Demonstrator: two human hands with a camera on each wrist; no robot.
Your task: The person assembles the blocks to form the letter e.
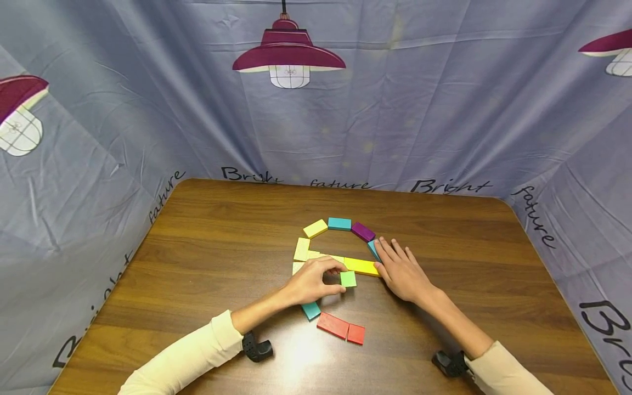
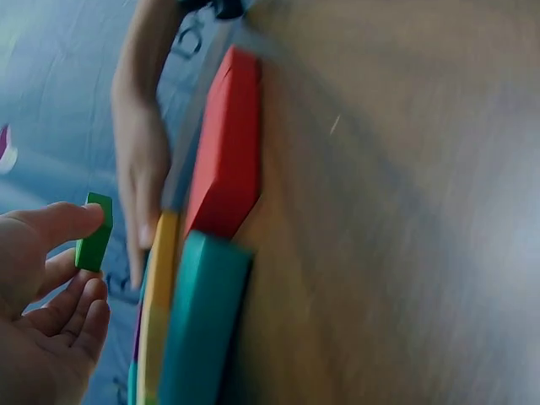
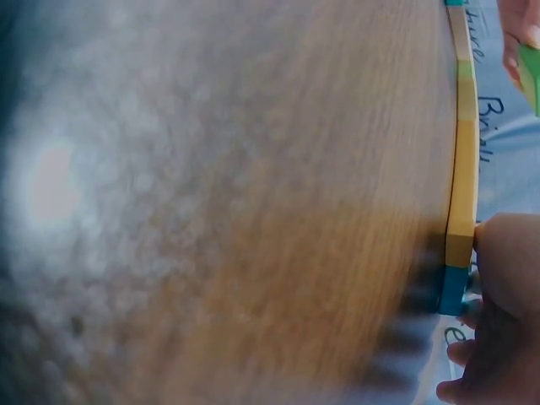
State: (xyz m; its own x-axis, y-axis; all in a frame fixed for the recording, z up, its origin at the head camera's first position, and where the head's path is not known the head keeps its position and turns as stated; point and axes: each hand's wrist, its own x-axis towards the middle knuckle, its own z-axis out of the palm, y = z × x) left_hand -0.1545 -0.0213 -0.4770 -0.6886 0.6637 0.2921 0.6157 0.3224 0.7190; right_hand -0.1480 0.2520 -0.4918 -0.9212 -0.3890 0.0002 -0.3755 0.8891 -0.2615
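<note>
Between thumb and fingertips, my left hand (image 1: 313, 281) pinches a small green block (image 1: 348, 279), held above the table in the left wrist view. My right hand (image 1: 406, 274) lies palm down with straight fingers spread. Its fingertips meet the blue block (image 1: 373, 250) and its thumb reaches the end of the long yellow block (image 1: 362, 266). A purple block (image 1: 363, 231), a teal block (image 1: 339, 224) and a yellow block (image 1: 316, 229) curve round to a pale yellow block (image 1: 302, 249). My left hand partly covers the middle row.
Nearer me lie a second teal block (image 1: 311, 311), a long red block (image 1: 333, 325) and a short red block (image 1: 356, 334) on the brown wooden table (image 1: 222, 236). A printed blue-grey curtain (image 1: 395, 109) encloses the table's back and sides.
</note>
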